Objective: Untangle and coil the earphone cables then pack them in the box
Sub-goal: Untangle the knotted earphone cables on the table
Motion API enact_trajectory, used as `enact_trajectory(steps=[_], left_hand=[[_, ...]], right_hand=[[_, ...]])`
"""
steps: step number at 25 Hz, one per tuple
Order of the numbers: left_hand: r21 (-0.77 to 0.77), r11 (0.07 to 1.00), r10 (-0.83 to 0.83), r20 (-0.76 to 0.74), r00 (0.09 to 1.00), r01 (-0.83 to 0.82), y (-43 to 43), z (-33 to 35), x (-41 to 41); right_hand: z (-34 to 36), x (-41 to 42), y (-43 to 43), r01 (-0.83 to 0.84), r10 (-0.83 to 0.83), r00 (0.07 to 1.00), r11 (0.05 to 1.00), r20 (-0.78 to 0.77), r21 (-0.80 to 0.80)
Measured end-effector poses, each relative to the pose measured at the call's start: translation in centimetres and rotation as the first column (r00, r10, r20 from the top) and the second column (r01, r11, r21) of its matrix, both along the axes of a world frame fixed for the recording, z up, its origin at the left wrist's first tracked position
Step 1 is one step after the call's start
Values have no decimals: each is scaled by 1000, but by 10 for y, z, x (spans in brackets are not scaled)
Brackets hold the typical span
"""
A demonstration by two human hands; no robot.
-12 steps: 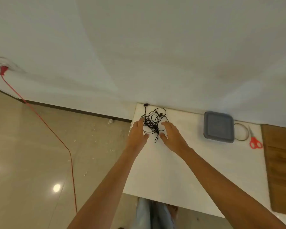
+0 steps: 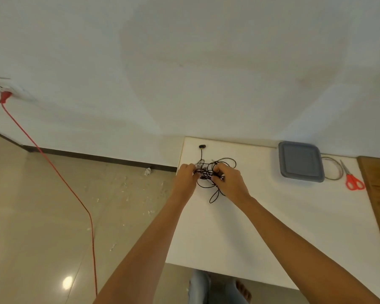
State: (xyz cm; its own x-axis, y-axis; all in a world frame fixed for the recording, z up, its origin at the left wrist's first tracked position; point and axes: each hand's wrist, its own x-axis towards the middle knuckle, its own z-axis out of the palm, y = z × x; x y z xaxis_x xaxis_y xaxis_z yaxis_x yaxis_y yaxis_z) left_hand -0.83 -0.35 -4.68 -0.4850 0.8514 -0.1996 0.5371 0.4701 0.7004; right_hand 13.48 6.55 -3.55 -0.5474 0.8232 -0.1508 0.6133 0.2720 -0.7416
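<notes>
Cables (image 2: 207,174): black tangled knot on desk (image 2: 250,216), one end trailing behind. Left hand (image 2: 185,172), right hand (image 2: 229,179): each grip pinches strands; fingertips mostly hidden.

One head-worn wide-angle view, looking forward and down from over the near edge of the table (image 2: 261,216), forearms running away from the lens. Left hand (image 2: 185,173) and right hand (image 2: 230,181), at arm's reach on the earphone cables (image 2: 207,173), sit just below centre frame. Wall (image 2: 206,62) fills the top half, floor (image 2: 42,205) the lower left, with lines bent by the lens.
</notes>
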Motion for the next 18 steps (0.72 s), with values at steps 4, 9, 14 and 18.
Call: enact_trajectory(steps=[4,9,14,18], left_hand=[[137,990,17,57,998,-24,-19,45,13],[260,957,-5,456,890,-127,-30,95,36],[227,915,41,768,639,-332,-26,141,59],[156,897,62,882,468,-413,-25,161,64]], right_hand=[[51,30,-12,123,-123,981,992,-148,-6],[94,61,-26,265,-269,914,963,-303,-56],[126,83,-36,294,-368,849,926,-380,-239],[137,101,-34,343,-409,854,907,-322,-243]])
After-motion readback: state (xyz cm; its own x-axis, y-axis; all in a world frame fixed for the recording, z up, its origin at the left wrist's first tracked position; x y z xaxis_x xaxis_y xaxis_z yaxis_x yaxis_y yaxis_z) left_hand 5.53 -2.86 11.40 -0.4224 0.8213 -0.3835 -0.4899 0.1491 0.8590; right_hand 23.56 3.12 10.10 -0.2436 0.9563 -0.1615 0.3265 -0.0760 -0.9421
